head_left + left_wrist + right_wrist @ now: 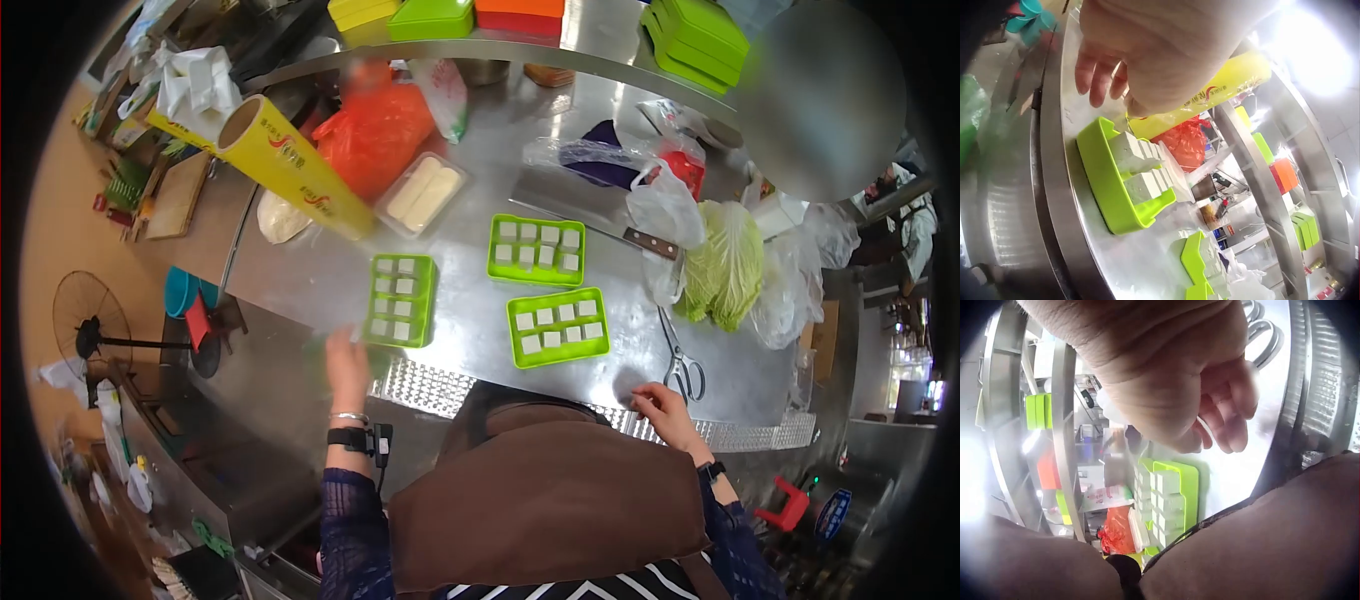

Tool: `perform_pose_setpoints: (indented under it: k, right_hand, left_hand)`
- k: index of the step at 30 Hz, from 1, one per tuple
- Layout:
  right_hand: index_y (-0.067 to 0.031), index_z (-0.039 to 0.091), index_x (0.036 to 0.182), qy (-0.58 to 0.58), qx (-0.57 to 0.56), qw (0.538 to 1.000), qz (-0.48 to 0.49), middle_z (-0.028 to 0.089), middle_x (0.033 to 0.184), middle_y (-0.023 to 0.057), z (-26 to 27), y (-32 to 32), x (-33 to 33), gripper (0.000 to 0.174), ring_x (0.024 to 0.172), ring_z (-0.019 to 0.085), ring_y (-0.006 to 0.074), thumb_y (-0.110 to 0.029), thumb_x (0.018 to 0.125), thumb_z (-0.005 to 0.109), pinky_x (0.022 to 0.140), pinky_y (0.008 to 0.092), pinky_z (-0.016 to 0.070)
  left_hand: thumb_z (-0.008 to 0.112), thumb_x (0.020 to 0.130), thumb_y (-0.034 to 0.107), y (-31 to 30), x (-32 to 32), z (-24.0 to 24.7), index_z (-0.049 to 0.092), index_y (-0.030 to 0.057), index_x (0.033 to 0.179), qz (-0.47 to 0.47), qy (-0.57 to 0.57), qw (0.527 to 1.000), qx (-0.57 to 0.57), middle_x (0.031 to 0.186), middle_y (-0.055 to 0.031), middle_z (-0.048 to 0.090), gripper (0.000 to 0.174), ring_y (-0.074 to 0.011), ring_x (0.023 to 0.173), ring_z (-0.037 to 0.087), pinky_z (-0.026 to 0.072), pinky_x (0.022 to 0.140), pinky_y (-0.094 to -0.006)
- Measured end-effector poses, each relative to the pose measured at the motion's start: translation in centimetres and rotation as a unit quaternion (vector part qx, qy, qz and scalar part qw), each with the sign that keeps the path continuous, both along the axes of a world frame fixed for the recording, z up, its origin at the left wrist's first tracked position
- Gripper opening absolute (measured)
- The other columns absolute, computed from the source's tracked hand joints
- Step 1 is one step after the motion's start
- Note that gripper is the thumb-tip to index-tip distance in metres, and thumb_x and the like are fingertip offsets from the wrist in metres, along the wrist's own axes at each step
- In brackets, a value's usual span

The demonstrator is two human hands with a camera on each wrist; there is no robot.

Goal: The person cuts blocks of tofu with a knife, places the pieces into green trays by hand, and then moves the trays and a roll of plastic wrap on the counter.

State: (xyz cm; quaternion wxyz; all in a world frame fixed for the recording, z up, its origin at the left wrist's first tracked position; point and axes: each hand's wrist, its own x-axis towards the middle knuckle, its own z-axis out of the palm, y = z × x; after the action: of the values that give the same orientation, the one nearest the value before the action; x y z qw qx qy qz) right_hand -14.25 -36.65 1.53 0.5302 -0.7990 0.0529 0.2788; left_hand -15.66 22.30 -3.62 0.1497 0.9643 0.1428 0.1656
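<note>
Three green trays of pale square blocks lie on the steel table: one at left [428, 300], one at upper centre [535, 281], one nearer the apron [562, 356]. The left hand [347, 368] is just off the left tray's lower left corner, slightly blurred; in the left wrist view this hand [1160, 56] hangs with relaxed fingers above the tray [1104, 181] and its blocks [1125, 153], holding nothing. At the table's front edge the right hand [665, 412] has loosely bent fingers. The right wrist view shows this hand [1166, 381] empty, beside a tray [1192, 487].
Scissors [683, 370] lie just beyond the right hand. A cleaver [580, 203], a cabbage [722, 265] and plastic bags stand farther right. Behind the left tray are a yellow roll [290, 160], a red bag [380, 130] and a clear box [425, 195]. A shelf [600, 62] crosses the back.
</note>
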Motion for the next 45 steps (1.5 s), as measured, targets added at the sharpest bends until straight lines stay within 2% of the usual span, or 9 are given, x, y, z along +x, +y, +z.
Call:
perform_pose_setpoints:
  k: [1, 4, 5, 10, 12, 17, 20, 30, 45]
  right_hand:
    - [0.0008, 0.068, 0.118, -0.008, -0.009, 1.000, 0.003, 0.075, 0.094, 0.0077, 0.3, 0.5, 0.2, 0.021, 0.082, 0.069, 0.0124, -0.013, 0.102, 0.065, 0.073, 0.0275, 0.0561]
    - [0.0010, 0.068, 0.119, -0.051, -0.025, 0.998, -0.012, 0.074, 0.089, 0.0076, -0.6, 0.8, 0.1, 0.022, 0.077, 0.068, 0.0121, -0.013, 0.102, 0.066, 0.071, 0.0278, 0.0551]
    - [0.0004, 0.069, 0.119, -0.059, -0.038, 0.997, -0.027, 0.074, 0.088, 0.0072, -0.5, 1.2, -0.2, 0.022, 0.076, 0.067, 0.0121, -0.013, 0.101, 0.066, 0.069, 0.0281, 0.0545]
    - [-0.0005, 0.071, 0.116, -0.056, -0.081, 0.991, -0.090, 0.073, 0.083, 0.0067, -1.0, 4.4, -2.0, 0.022, 0.074, 0.066, 0.0122, -0.012, 0.098, 0.069, 0.068, 0.0283, 0.0533]
    - [-0.0001, 0.072, 0.116, -0.052, -0.075, 0.990, -0.107, 0.073, 0.084, 0.0062, -1.7, 6.4, -2.7, 0.021, 0.074, 0.066, 0.0116, -0.012, 0.098, 0.069, 0.068, 0.0281, 0.0531]
    - [-0.0004, 0.072, 0.114, -0.025, -0.065, 0.989, -0.130, 0.074, 0.087, 0.0067, -3.5, 9.7, -3.1, 0.020, 0.076, 0.067, 0.0126, -0.013, 0.098, 0.070, 0.070, 0.0292, 0.0547]
    - [-0.0003, 0.072, 0.114, -0.111, -0.164, 0.976, -0.093, 0.075, 0.090, 0.0095, -2.8, 11.5, -2.6, 0.022, 0.078, 0.070, 0.0157, -0.014, 0.097, 0.071, 0.072, 0.0305, 0.0561]
    - [-0.0023, 0.060, 0.134, -0.178, -0.137, 0.927, -0.302, 0.071, 0.096, 0.0104, -2.2, 15.1, 0.5, 0.037, 0.069, 0.073, 0.0162, -0.013, 0.099, 0.068, 0.063, 0.0300, 0.0556]
    - [-0.0003, 0.065, 0.117, -0.048, -0.121, 0.969, -0.211, 0.075, 0.079, 0.0106, -3.9, 11.4, 5.2, 0.025, 0.067, 0.073, 0.0188, -0.016, 0.099, 0.061, 0.064, 0.0337, 0.0576]
  left_hand:
    - [0.065, 0.096, 0.005, 0.8, 0.1, -1.3, 0.065, -0.0018, 0.127, -0.027, -0.021, 0.998, 0.046, 0.117, -0.0175, 0.067, 0.032, -0.0256, 0.093, 0.070, 0.0571, 0.081, -0.0359]
    - [0.062, 0.101, 0.007, 3.2, 0.9, -5.4, 0.065, -0.0030, 0.131, 0.023, 0.038, 0.983, -0.179, 0.110, -0.0147, 0.071, 0.031, -0.0188, 0.079, 0.071, 0.0573, 0.072, -0.0321]
    - [0.060, 0.104, 0.008, 4.1, 1.1, -7.2, 0.064, -0.0028, 0.134, -0.018, 0.029, 0.985, -0.168, 0.108, -0.0123, 0.072, 0.032, -0.0145, 0.070, 0.069, 0.0568, 0.064, -0.0297]
    - [0.059, 0.104, 0.006, 1.3, 2.9, -2.0, 0.064, -0.0011, 0.135, 0.019, 0.080, 0.927, -0.365, 0.107, -0.0118, 0.072, 0.032, -0.0140, 0.068, 0.069, 0.0571, 0.060, -0.0276]
    - [0.057, 0.100, 0.000, 1.6, 3.2, -1.2, 0.062, -0.0067, 0.132, -0.003, 0.108, 0.905, -0.411, 0.120, -0.0209, 0.064, 0.033, -0.0211, 0.073, 0.074, 0.0604, 0.061, -0.0322]
    - [0.057, 0.100, -0.002, 1.5, 4.6, -0.1, 0.063, -0.0048, 0.132, -0.069, 0.114, 0.904, -0.406, 0.114, -0.0183, 0.063, 0.033, -0.0201, 0.071, 0.073, 0.0601, 0.062, -0.0312]
    - [0.056, 0.101, -0.003, 1.8, 5.5, -0.2, 0.062, -0.0039, 0.133, -0.112, 0.131, 0.893, -0.416, 0.117, -0.0166, 0.061, 0.033, -0.0200, 0.072, 0.073, 0.0610, 0.063, -0.0300]
    - [0.060, 0.096, -0.007, 1.7, 8.2, -1.1, 0.060, -0.0058, 0.129, -0.177, 0.171, 0.866, -0.434, 0.122, -0.0192, 0.060, 0.033, -0.0236, 0.079, 0.075, 0.0638, 0.066, -0.0318]
    - [0.061, 0.099, -0.003, 1.4, 7.3, -1.6, 0.059, -0.0072, 0.130, -0.136, 0.172, 0.878, -0.425, 0.126, -0.0177, 0.058, 0.032, -0.0256, 0.089, 0.075, 0.0667, 0.070, -0.0324]
